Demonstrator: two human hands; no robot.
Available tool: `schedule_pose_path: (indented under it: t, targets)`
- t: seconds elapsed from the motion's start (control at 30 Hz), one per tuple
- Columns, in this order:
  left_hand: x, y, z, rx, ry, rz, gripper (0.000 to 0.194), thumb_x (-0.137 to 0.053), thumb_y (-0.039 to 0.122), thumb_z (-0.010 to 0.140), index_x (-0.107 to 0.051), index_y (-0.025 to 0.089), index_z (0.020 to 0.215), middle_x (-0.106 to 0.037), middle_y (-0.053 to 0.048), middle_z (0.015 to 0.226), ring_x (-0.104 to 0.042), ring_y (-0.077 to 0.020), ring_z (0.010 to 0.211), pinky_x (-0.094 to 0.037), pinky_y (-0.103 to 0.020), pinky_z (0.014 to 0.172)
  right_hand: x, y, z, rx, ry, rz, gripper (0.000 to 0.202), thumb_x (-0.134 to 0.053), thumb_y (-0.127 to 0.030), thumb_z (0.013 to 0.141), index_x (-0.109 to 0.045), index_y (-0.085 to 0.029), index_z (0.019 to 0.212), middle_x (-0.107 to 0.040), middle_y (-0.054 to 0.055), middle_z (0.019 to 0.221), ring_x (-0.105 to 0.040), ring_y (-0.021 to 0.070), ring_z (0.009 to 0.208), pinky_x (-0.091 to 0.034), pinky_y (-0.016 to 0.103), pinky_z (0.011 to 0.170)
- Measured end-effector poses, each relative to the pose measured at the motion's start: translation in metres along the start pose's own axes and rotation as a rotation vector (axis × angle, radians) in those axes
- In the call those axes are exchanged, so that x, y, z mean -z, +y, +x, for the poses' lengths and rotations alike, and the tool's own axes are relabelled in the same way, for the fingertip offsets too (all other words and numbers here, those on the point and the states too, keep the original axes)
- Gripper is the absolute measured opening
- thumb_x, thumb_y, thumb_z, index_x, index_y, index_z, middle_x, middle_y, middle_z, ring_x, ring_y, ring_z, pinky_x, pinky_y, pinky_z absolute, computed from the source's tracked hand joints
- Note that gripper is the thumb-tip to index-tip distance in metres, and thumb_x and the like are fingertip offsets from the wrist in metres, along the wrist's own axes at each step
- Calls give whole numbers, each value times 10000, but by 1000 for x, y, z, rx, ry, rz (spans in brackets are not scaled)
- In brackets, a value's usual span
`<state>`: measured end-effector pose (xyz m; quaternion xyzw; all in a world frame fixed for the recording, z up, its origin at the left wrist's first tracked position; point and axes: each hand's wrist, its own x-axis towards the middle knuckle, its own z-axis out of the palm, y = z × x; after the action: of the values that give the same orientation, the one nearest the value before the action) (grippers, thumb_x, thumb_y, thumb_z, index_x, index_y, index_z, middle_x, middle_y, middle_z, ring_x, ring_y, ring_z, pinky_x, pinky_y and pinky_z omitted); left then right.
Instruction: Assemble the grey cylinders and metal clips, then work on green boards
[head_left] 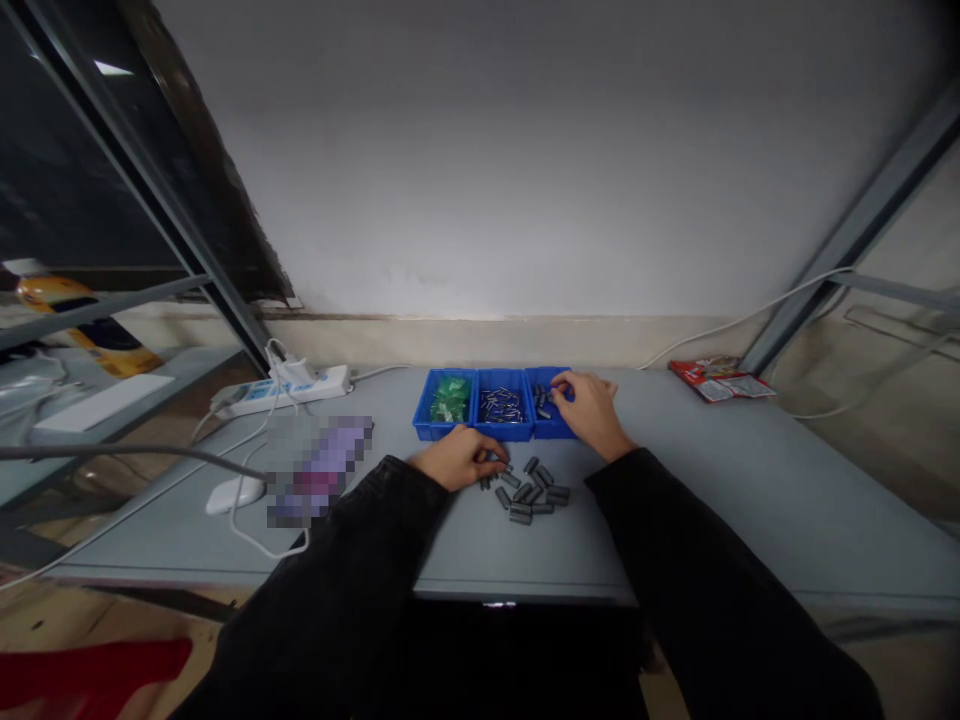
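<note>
Small dark grey cylinders (529, 490) lie in a loose pile on the desk. At the pile's left edge is my left hand (459, 458), fingers curled and closed near the closest pieces; what they pinch, if anything, is hidden. My right hand (591, 408) reaches over the right blue bin (553, 430), thumb and forefinger pinched together above grey cylinders inside; I cannot make out what is between them. Thin shiny metal pins fill the middle blue bin (504, 432). The left blue bin (442, 432) holds green and clear pieces.
A white power strip (300, 390) with cables stands at the back left. In front of it lie a pixelated flat object (322, 470) and a white charger (235, 494). A red packet (720, 380) rests at the back right. Metal posts flank the desk (712, 490).
</note>
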<state>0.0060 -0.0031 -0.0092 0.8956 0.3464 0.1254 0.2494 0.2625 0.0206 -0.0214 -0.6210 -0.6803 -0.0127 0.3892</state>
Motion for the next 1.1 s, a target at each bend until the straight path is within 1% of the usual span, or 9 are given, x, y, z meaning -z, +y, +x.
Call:
schedule_pose_path:
  t: [0.17,0.3,0.4,0.57,0.67,0.83,0.93,1.0,1.1]
  targets:
    - [-1,0,0,32,1,-5,179,-694,303,884,-781,173,971,-542,35,551,-481,-99,513,-328,-211,529,1,-7,-1,66,36,34,151,-545,-201,888,-694,-217,909,-731,47,879,-606,258,958,-263,407,888]
    - [-2,3,-1,6,23,-21,209,-665,347,921,-750,174,1001,-495,55,535,-453,-92,490,-307,-214,516,6,-21,-6,152,95,106,163,-538,-292,955,-673,-216,905,-718,39,858,-605,228,888,-288,407,909]
    - [1,7,-3,-41,102,-19,255,-623,399,958,-725,176,1027,-437,73,527,-414,-87,473,-305,-218,518,11,-36,-13,288,100,172,229,-521,-353,992,-629,-212,848,-688,27,809,-585,202,814,-326,386,886]
    - [14,8,-2,-178,340,48,298,-565,409,998,-695,159,1095,-401,83,537,-371,-88,475,-314,-219,525,12,-52,-25,506,-48,236,282,-480,-345,1023,-609,-202,817,-643,19,750,-548,178,732,-365,353,802]
    - [20,9,4,-230,471,100,302,-566,397,1002,-677,156,1146,-464,77,562,-405,-79,483,-349,-204,541,11,-55,-27,495,-79,288,266,-473,-332,1028,-644,-198,875,-660,28,778,-573,181,755,-397,347,799]
    - [17,8,21,-294,542,187,285,-550,376,1017,-672,173,1174,-599,48,614,-530,-79,519,-442,-195,593,16,-53,-23,367,-90,440,263,-477,-289,1021,-660,-207,851,-666,16,733,-616,174,722,-459,311,723]
    - [14,5,28,-348,620,196,290,-562,366,1011,-660,159,1190,-732,-35,851,-642,-99,648,-524,-226,688,18,-52,-21,318,-46,458,196,-506,-257,1001,-691,-207,959,-700,24,796,-644,175,745,-492,314,721]
    - [15,2,30,-387,645,201,279,-567,345,1009,-660,151,1188,-746,-81,1002,-690,-126,772,-557,-262,763,18,-52,-20,338,1,439,179,-530,-248,988,-704,-212,1015,-727,39,875,-658,188,806,-516,337,763]
    - [18,1,29,-426,666,192,232,-578,290,1005,-671,150,1165,-747,-84,1036,-710,-148,884,-573,-289,825,15,-54,-21,395,57,411,168,-563,-249,981,-724,-230,1021,-754,45,969,-668,211,894,-528,394,851]
